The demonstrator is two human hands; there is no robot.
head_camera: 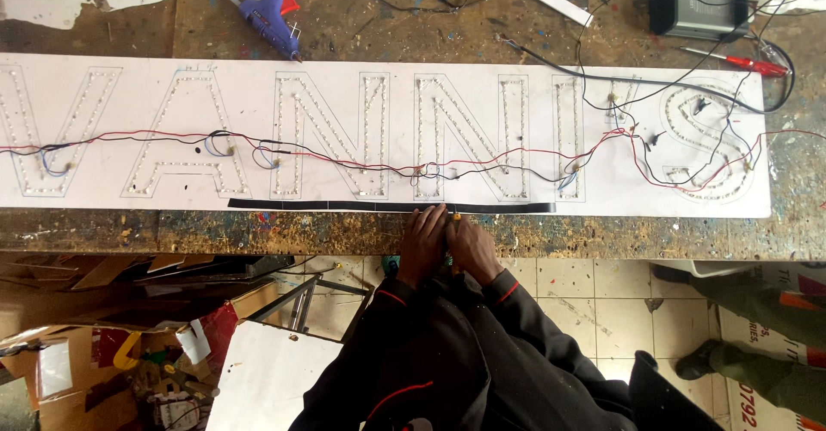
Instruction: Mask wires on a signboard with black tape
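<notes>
At the bench's (258, 229) near edge, the left hand (424, 243) and right hand (469, 249) are meeting, fingers curled together, pinching a small object (453, 221) too tiny to identify, just beside the black strip (344, 205) lying along the white sign panel's (215, 78) near edge.

Bench front edge (215, 229) bare, open to passage either side of left hand (423, 243) and right hand (470, 249). Beyond the black strip (387, 206), white sign panel (379, 130) is crossed by loose red and black wires (344, 157). Far bench is blocked by glue gun (274, 8), black box (699, 7), red screwdriver (747, 64).
</notes>
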